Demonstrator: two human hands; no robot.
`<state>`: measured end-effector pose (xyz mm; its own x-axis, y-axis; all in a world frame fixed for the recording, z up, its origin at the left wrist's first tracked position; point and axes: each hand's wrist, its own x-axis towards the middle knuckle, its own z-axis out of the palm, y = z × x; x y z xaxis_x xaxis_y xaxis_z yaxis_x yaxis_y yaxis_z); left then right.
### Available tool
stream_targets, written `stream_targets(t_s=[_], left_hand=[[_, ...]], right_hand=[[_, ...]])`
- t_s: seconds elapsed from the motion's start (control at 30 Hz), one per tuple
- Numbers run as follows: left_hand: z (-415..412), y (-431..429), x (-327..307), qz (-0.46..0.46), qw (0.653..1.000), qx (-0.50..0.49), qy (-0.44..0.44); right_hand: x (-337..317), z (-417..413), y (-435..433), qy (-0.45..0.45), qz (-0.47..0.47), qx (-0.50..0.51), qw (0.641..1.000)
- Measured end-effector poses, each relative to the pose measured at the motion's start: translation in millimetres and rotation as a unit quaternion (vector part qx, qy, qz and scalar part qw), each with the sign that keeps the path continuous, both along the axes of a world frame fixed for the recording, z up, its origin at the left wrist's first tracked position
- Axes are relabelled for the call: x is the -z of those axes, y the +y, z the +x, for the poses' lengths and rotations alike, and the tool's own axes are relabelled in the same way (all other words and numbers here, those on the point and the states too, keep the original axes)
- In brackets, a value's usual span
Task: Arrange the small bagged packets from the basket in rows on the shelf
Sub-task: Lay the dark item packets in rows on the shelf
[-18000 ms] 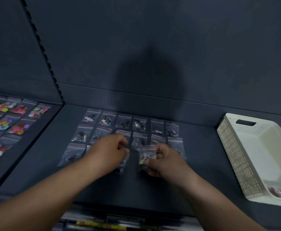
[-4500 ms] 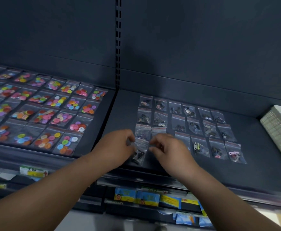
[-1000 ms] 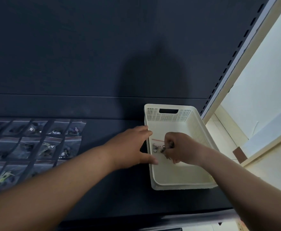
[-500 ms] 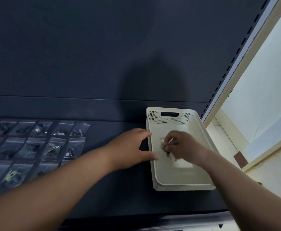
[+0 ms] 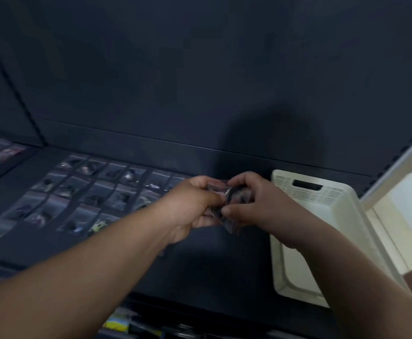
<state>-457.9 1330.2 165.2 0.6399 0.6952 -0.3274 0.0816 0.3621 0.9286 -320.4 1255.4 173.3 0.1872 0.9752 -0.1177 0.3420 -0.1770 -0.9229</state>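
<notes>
- Packets (image 5: 227,204) are pinched between left hand (image 5: 190,204) and right hand (image 5: 251,201), both grips clenched on them.
- Rows (image 5: 90,194) lie leftward on the shelf (image 5: 224,260); left hand is judged nearer.

Cream perforated basket (image 5: 307,194); dark navy shelf (image 5: 200,260); clear packets (image 5: 117,192), red-striped tops

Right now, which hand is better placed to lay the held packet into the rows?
Left hand, probably: it sits nearer the packet rows, while the right hand is toward the basket. Both grip the packet.
</notes>
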Motion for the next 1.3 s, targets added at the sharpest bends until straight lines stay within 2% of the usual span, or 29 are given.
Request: stream_targets(t_s=[0.1,0.2,0.37,0.43,0.57,0.7,0.8,0.93,1.17,1.3], left_hand=[[-34.9,12.9,2.2,-0.027,0.997,-0.069,0.01],[-71.0,25.4,4.6,-0.067,0.99,-0.122,0.021],[-131.9,48.9,9.6,-0.14,0.986,-0.083,0.031],[-156.4,58.3,8.9,-0.145,0.986,-0.07,0.035],[-204.5,76.6,10.7,-0.063,0.996,-0.047,0.048],[-242.5,94.5,11.2,-0.034,0.997,-0.049,0.04],[-267.0,110.6,18.4,-0.001,0.995,-0.081,0.065],[-295.0,125.7,20.8,0.009,0.994,-0.054,0.091],[-320.6,139.4,20.3,0.015,0.995,-0.024,0.099],[-326.8,143.7,21.8,0.023,0.992,0.007,0.123]], right_hand=[[4.4,-22.9,16.2,0.186,-0.036,-0.036,0.981],[8.6,-49.5,34.5,0.237,-0.047,-0.032,0.97],[15.4,-106.6,69.6,0.151,-0.043,0.009,0.987],[17.3,-130.6,84.5,0.156,-0.043,0.04,0.986],[17.4,-183.7,109.7,0.213,-0.073,0.059,0.973],[20.0,-234.3,129.3,0.239,-0.101,0.059,0.964],[20.5,-259.8,137.4,0.262,-0.111,0.03,0.958],[25.6,-283.6,141.9,0.247,-0.11,-0.026,0.962],[33.5,-296.5,149.0,0.262,-0.072,0.09,0.958],[37.6,-295.4,148.5,0.213,-0.063,0.105,0.969]])
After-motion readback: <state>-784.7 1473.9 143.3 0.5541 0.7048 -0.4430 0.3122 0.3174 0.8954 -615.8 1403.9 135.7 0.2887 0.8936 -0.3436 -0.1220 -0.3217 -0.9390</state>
